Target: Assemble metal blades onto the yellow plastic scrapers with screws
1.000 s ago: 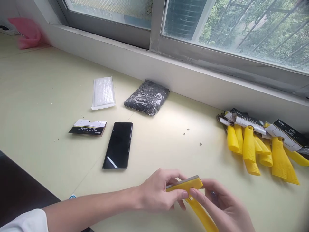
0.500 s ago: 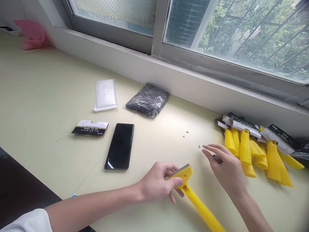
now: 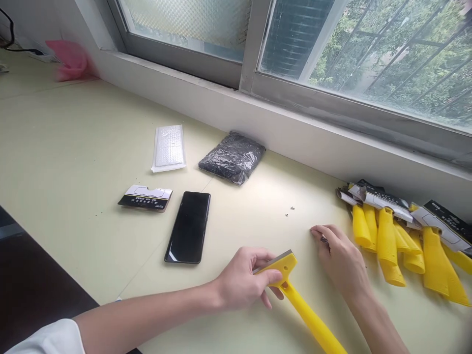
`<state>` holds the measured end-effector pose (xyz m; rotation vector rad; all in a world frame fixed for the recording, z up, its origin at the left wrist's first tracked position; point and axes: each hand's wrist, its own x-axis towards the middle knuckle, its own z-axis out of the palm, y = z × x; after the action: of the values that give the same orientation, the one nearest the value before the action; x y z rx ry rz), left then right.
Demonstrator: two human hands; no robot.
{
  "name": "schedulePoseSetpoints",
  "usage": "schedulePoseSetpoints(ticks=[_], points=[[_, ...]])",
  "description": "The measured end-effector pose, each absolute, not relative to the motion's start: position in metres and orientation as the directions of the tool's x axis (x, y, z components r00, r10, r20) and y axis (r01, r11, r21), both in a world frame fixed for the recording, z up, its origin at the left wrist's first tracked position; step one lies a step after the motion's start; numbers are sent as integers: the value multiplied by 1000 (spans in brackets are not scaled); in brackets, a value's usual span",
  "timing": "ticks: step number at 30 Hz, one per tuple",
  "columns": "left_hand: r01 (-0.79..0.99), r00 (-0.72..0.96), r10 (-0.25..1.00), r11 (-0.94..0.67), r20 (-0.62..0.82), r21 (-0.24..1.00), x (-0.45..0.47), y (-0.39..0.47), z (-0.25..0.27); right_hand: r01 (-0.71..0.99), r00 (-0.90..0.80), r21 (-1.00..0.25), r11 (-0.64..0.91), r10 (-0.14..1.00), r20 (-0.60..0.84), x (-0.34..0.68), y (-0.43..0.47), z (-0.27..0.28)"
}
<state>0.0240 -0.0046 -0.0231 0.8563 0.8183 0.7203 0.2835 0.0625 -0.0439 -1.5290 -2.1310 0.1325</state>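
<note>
My left hand (image 3: 250, 278) is wrapped around the head of a yellow scraper (image 3: 289, 268), whose grey metal edge points up and whose handle runs down to the right. To the right of it, my right hand (image 3: 339, 258) rests low over the table with thumb and forefinger pinched together. A small dark metal piece (image 3: 324, 240) shows within its curled fingers, perhaps a screw. Whatever sits at the pinched fingertips is hidden. Just beyond that hand lie two tiny metal parts (image 3: 289, 211), too small to name.
A black phone (image 3: 188, 227), a folded card (image 3: 145, 198), a bubble-wrap pouch (image 3: 169, 147) and a dark plastic-wrapped packet (image 3: 233, 157) lie on the pale table (image 3: 84, 206). Several yellow scrapers (image 3: 387, 236) with card sleeves are heaped at right. A windowsill (image 3: 295, 137) bounds the back.
My right hand has closed its fingertips where a tiny metal part lay, and that part is now out of sight. My left hand keeps its grip on the scraper. The view has shifted slightly.
</note>
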Motion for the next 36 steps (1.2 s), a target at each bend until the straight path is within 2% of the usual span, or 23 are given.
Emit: schedulePoseSetpoints(ticks=[3,7,9,12,19,26,36], points=[[-210,493,811,462,-315,861,24,-4,-22,744,-228,-517,423,889,398,264,32,-20],[-204,493,814,452,-308,869,24,-3,-21,534,-330,-700,474,879,344,234,-15,6],[-199,496,816,441,-298,875,23,-4,-20,484,-338,-761,433,894,293,223,-28,6],[-195,500,820,421,-279,886,23,-4,-18,482,-254,-808,338,937,240,214,-34,-4],[-188,504,825,394,-256,900,23,-5,-18,494,-121,-843,213,977,176,211,-35,-11],[-183,507,827,377,-242,908,22,-6,-18,554,-57,-801,227,970,235,205,-37,-9],[-150,502,831,356,-240,922,22,-9,-15,600,-68,-765,235,968,243,195,-37,1]])
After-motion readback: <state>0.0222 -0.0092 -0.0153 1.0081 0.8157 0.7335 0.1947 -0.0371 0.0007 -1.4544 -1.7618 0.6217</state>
